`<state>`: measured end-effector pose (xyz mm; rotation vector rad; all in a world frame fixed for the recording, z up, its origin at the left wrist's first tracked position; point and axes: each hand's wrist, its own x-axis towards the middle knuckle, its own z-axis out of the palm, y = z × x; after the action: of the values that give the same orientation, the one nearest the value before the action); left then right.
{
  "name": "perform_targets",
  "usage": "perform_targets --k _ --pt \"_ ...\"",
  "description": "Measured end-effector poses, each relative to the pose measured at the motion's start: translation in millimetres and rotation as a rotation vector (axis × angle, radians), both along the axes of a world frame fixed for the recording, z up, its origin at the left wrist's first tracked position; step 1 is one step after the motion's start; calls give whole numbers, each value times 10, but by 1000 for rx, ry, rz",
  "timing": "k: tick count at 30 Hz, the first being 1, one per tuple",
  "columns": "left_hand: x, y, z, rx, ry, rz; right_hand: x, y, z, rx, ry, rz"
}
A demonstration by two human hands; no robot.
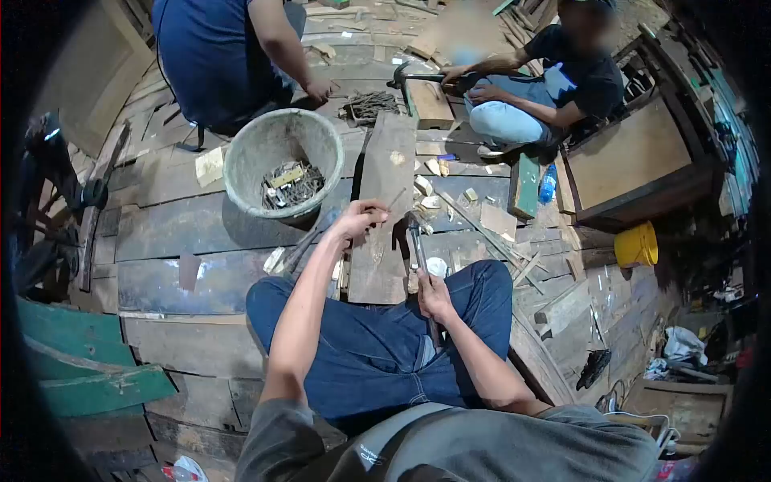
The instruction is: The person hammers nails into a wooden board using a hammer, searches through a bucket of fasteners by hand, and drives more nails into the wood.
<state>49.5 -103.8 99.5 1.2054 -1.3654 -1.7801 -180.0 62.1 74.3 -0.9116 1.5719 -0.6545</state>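
My left hand (361,222) is over a wooden plank (391,157) that lies lengthwise in front of my crossed legs. Its fingers pinch a thin nail (397,196), which sticks out at a slant. My right hand (434,297) is closed around the handle of a hammer (417,245), beside the plank's right edge, with the head pointing away from me. Left of the plank stands a grey bucket (234,181) with a pile of nails (295,186) inside. Past the bucket, another heap of nails (369,106) lies on the floor.
One person (210,64) in dark blue crouches beyond the bucket. Another person (590,80) sits at the back right, holding a hammer (422,76) near a wood block (430,106). Wood scraps, a yellow bucket (636,245) and a cabinet (634,157) are on the right; green boards (88,361) lie left.
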Motion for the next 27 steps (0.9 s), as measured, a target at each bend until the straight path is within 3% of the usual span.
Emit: perform_targets --k 9,14,17,20,24,27 --pt "-8 73 328 57 213 68 2 -9 14 23 -103 -40" --pt "-71 54 142 44 156 252 -1 -63 26 -6 -110 -36" --pt "-107 86 0 -40 -16 290 6 -13 55 27 -142 -41" --pt "-125 151 -28 -60 7 257 17 -34 47 17 -141 -55" --pt "-90 202 144 -150 5 292 116 -111 5 -147 53 -35" --pt "-59 209 88 -192 72 342 150 -279 148 -268 452 55"
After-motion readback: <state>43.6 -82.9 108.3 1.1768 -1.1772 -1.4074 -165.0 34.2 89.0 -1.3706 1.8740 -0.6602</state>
